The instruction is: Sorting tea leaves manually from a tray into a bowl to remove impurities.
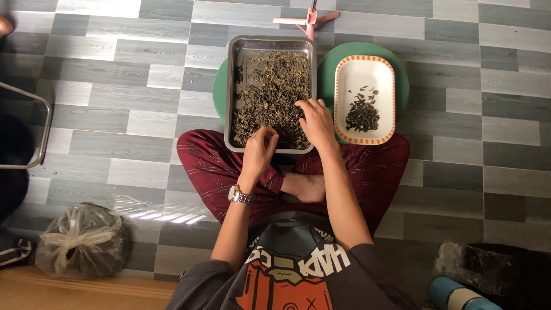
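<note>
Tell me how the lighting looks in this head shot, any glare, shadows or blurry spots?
Head view: soft, even daylight; sharp focus on the metal tray of dried leaves and both hands, left hand and right hand. Streaky glare on the floor tiles beside the tied plastic bag. Only faint shadows under the oval dish; dark corners at far left and bottom right.

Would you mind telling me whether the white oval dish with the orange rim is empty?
No, the white oval dish with the orange rim holds a small pile of dark dried leaves.
</note>
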